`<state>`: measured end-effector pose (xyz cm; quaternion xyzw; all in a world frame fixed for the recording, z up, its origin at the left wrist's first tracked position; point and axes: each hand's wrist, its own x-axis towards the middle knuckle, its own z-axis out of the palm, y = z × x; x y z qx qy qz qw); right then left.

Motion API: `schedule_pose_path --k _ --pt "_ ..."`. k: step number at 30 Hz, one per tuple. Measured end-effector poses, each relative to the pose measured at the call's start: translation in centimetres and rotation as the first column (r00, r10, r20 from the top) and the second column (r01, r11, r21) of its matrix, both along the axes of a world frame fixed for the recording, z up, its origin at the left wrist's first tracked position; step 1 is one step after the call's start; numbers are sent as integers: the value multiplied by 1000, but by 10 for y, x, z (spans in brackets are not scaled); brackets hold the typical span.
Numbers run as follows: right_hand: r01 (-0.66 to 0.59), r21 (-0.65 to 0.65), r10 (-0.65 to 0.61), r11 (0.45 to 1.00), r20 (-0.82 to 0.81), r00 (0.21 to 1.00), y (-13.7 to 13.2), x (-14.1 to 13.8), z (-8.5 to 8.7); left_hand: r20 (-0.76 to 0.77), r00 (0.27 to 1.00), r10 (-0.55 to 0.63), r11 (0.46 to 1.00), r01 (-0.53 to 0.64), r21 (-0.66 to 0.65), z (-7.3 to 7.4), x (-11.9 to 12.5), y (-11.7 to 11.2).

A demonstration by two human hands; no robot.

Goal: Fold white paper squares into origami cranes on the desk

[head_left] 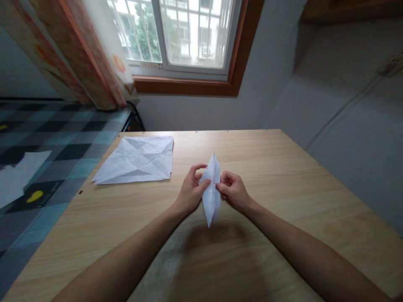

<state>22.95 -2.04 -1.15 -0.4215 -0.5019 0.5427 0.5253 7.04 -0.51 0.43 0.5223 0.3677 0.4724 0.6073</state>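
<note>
A folded white paper piece [211, 191], long and pointed at both ends, is held upright above the wooden table [283, 201]. My left hand [189, 191] pinches its left edge with thumb and fingers closed on it. On the other side, my right hand [232, 191] grips the paper's right edge, fingers curled. Both hands hover over the middle of the table.
A creased, unfolded white paper sheet [137, 159] lies flat at the table's far left. A bed with a checkered cover [47, 159] stands to the left, with a white sheet of paper [19, 174] on it. A window and curtain [94, 54] are behind; a grey wall is at the right.
</note>
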Motion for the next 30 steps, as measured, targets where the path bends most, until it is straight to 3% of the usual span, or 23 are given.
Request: schedule_pose_path --k 4,9,16,22,24,30 --pt "46 71 -50 996 59 997 -1 -1 3 -160 987 19 995 -3 99 -1 -1 0" --pt "72 110 -77 991 38 996 0 -1 4 -236 972 -16 989 50 139 -2 -1 -2" --pt "82 117 -90 990 65 994 -1 -1 0 -240 970 -42 978 89 188 -2 1 -6" --pt "34 49 -33 998 -14 999 -1 2 -2 71 992 -106 994 107 -7 -5 0 -1" --pt "31 29 -29 999 -60 998 0 3 -4 110 990 -91 995 94 -27 -5 -1 1" --pt "56 73 -47 996 -119 992 2 4 -8 -54 995 -85 996 87 31 -4 0 1"
